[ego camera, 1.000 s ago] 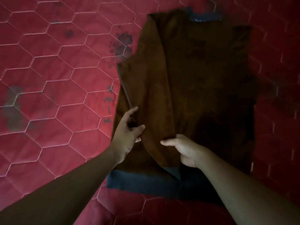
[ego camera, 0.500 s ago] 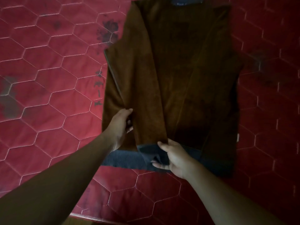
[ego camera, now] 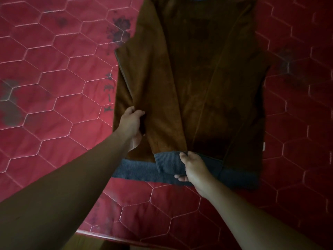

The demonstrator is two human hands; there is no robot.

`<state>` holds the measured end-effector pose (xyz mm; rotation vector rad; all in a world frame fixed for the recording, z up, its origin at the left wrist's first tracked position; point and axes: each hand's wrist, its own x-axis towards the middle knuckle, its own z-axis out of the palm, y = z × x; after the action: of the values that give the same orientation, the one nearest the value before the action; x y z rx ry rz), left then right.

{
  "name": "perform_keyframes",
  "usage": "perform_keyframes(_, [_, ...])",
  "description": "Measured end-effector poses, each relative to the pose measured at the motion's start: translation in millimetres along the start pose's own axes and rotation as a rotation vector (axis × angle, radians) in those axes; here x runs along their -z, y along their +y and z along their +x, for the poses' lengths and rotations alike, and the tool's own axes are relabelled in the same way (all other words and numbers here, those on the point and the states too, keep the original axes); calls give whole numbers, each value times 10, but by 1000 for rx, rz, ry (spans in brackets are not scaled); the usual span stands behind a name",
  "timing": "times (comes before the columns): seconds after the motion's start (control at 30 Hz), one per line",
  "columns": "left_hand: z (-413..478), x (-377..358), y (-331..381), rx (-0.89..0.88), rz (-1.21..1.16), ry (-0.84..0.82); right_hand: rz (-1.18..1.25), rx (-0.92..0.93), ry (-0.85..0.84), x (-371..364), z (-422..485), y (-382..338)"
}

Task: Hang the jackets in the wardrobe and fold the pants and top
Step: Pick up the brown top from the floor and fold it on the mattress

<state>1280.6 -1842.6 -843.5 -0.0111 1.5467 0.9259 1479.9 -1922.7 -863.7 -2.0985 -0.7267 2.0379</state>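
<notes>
A brown jacket (ego camera: pixel 198 78) with a grey ribbed hem (ego camera: pixel 137 170) lies flat on the red quilted bed (ego camera: pixel 54 105), collar away from me. Its left sleeve is folded in over the body and runs down to a grey ribbed cuff (ego camera: pixel 169 163). My left hand (ego camera: pixel 131 123) grips the brown fabric at the jacket's left side fold. My right hand (ego camera: pixel 194 166) pinches the grey cuff just above the hem. The collar is cut off by the top of the view.
The quilt has hexagon stitching and dark flower prints (ego camera: pixel 120 31) left of the jacket. The bed's front edge (ego camera: pixel 111 237) runs along the bottom, with floor below it.
The sleeve has been drawn down and straightened over the jacket. My right hand moved from the brown sleeve end to the grey cuff at the hem. The view shifted toward me.
</notes>
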Motion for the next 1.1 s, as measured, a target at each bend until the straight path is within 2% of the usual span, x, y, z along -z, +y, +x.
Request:
perform_keyframes(0.07, [16, -2, 18, -42, 5, 73, -20, 14, 20, 4, -39, 1])
perform_keyframes(0.13, [39, 35, 15, -144, 154, 160, -118, 58, 17, 47, -95, 17])
perform_keyframes(0.2, [36, 88, -22, -361, 462, 221, -397, 196, 35, 114, -112, 52])
perform_keyframes(0.3, [-5, 128, -100, -702, 899, 267, -867, 546, 255, 270, -106, 74])
perform_keyframes(0.4, [-67, 48, -271, -1018, 1421, 117, -1072, 924, 501, 481, -18, 1])
perform_keyframes(0.43, [-72, 19, -384, -1082, 1558, 8, -1156, 945, 526, 556, 63, -19])
perform_keyframes(0.5, [-91, -7, -657, -1081, 1808, -206, -1364, 889, 480, 724, 207, -16])
perform_keyframes(0.57, [-58, 58, -917, -1051, 1994, -306, -1531, 834, 417, 825, 316, 44])
perform_keyframes(0.7, [15, 144, -1018, -1072, 2080, -300, -1588, 844, 364, 873, 379, 90])
perform_keyframes(0.77, [-22, 170, -995, -1081, 2111, -356, -1602, 889, 327, 898, 324, 129])
perform_keyframes(0.93, [-128, 427, -1074, -1120, 2204, -527, -1740, 1073, 74, 1177, 244, 372])
perform_keyframes(1.1, [-192, 449, -1065, -1160, 2160, -535, -1824, 1116, -25, 1282, 268, 293])
